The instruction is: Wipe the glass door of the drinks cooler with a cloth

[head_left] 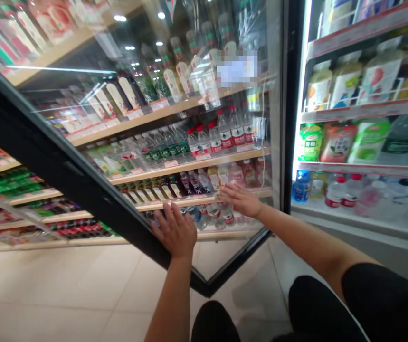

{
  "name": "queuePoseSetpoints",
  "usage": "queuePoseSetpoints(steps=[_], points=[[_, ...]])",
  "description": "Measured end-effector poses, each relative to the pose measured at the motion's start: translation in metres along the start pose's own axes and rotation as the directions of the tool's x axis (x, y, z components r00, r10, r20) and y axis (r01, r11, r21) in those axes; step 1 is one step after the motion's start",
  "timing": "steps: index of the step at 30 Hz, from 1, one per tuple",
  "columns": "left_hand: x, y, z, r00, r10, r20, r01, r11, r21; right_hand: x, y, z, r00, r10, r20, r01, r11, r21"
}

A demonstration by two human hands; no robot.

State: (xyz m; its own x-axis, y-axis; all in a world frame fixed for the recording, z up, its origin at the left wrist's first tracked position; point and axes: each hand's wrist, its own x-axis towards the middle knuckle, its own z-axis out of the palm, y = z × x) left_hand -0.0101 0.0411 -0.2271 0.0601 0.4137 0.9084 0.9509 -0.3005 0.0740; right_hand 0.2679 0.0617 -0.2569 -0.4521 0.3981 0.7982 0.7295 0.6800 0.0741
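Observation:
A glass cooler door (pixel 207 263) with a black frame (pixel 132 230) stands swung out in front of me. On the lower part of the door, at the black frame's edge, rests my left hand (pixel 177 230), its fingers spread. My right hand (pixel 239 199) lies against the glass further right, fingers stretched out and nothing held. Through the pane I see shelves of bottles, among them water bottles with red caps (pixel 225 135).
To the right is the lit cooler (pixel 353 168) with several shelves of bottled drinks. More store shelves (pixel 18 190) with packed goods stand at the left. Pale floor tiles (pixel 64 285) lie below, and my knees (pixel 214 323) show at the bottom.

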Motion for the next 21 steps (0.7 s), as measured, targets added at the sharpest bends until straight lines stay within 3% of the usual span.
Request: queuePoseSetpoints(steps=[2,4,8,10,12,15,17,19,21], points=[[0.000,-0.001,0.001,1.000,0.014,-0.018,-0.014,1.000,0.008,0.006,0.000,0.002,0.968,0.189,-0.167,-0.191,0.982,0.007],[-0.001,-0.002,0.001,0.999,0.033,-0.038,-0.032,0.999,0.017,-0.007,-0.015,0.019,0.880,0.372,-0.294,-0.364,0.928,0.085],[0.000,-0.004,0.001,0.995,0.078,-0.068,-0.076,0.996,0.040,-0.046,-0.052,0.067,0.617,0.715,-0.330,-0.648,0.699,0.302],[0.000,-0.005,0.001,0.991,0.105,-0.082,-0.100,0.993,0.059,-0.042,-0.054,0.072,0.499,0.791,-0.354,-0.705,0.608,0.366],[0.001,-0.005,0.001,0.988,0.126,-0.092,-0.119,0.990,0.079,-0.017,-0.043,0.058,0.473,0.787,-0.396,-0.694,0.610,0.383],[0.002,-0.004,0.000,0.989,0.118,-0.093,-0.112,0.992,0.064,0.026,-0.021,0.029,0.554,0.708,-0.439,-0.623,0.702,0.346],[0.002,-0.003,-0.001,0.991,0.102,-0.091,-0.098,0.994,0.044,0.033,-0.014,0.023,0.578,0.685,-0.444,-0.608,0.724,0.325],[0.002,-0.002,-0.001,0.991,0.101,-0.090,-0.098,0.994,0.040,0.017,-0.013,0.033,0.516,0.725,-0.456,-0.648,0.679,0.345],[0.002,-0.002,-0.001,0.991,0.102,-0.090,-0.099,0.995,0.032,-0.010,-0.010,0.050,0.384,0.783,-0.489,-0.702,0.592,0.396]])
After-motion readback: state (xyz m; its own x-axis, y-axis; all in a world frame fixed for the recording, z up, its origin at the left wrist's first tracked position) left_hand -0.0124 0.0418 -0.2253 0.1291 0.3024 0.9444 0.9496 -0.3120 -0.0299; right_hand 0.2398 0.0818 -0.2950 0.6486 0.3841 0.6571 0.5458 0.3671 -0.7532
